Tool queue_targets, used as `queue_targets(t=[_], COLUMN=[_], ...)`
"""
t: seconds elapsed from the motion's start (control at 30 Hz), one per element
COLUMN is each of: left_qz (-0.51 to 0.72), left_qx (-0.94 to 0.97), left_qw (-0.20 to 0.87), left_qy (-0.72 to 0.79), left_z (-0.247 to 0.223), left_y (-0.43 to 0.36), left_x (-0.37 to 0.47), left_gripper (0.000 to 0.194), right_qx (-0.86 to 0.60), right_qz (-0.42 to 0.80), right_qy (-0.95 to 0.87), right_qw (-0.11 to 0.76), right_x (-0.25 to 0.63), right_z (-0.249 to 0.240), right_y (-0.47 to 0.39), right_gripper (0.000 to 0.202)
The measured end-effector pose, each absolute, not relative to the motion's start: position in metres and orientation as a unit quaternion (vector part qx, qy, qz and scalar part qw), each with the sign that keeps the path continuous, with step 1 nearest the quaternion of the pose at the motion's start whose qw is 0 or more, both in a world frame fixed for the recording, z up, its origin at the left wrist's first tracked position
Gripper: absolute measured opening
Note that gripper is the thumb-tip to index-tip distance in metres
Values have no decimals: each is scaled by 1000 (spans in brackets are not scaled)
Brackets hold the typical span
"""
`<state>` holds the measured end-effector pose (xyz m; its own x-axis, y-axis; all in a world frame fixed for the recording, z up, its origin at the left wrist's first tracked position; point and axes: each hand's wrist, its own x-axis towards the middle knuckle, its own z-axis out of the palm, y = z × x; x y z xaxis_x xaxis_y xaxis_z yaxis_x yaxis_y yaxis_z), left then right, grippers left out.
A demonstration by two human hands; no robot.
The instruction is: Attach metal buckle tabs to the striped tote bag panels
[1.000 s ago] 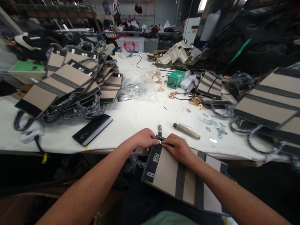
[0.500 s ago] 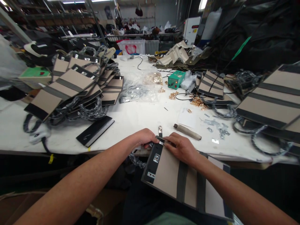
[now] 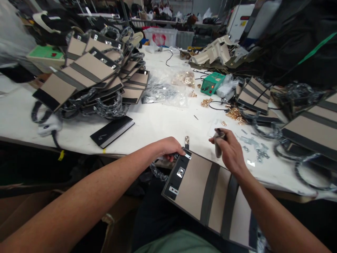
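Note:
A beige bag panel with dark stripes (image 3: 200, 186) lies tilted across my lap, its black top edge at the table's front edge. My left hand (image 3: 170, 147) pinches that top edge beside a small metal clasp (image 3: 187, 140). Silver fittings (image 3: 180, 172) sit on the panel's black band. My right hand (image 3: 229, 151) is lifted off the panel and grips a grey-handled tool (image 3: 218, 144) above the table.
A stack of finished beige panels with wrapped handles (image 3: 86, 73) fills the left. A black booklet (image 3: 112, 126) lies near the front. Gold hardware (image 3: 233, 112), a green box (image 3: 212, 83), plastic bags (image 3: 164, 95) and more panels (image 3: 310, 126) crowd the middle and right.
My right hand left the panel's top edge, moved right and picked the grey-handled tool up off the table. The left hand stays on the panel. The view shifted left and down.

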<state>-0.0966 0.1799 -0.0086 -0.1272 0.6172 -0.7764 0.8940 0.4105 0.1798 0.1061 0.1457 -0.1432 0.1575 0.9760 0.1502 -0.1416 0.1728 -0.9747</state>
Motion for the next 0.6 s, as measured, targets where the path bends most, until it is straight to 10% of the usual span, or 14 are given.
queue_targets(t=[0.2,0.6], left_qz=[-162,-170], left_qx=[513,518], left_qw=[409,398], left_qy=[737,738], left_z=[-7,-9], left_y=[180,182], left_x=[-94,-97], left_gripper=[22,24], right_qx=[-178,-157], right_qz=[624,578], right_qy=[-171,-261], right_qw=[741,757], right_x=[65,27], right_z=[-93,-101], right_y=[129,126], right_gripper=[24,35])
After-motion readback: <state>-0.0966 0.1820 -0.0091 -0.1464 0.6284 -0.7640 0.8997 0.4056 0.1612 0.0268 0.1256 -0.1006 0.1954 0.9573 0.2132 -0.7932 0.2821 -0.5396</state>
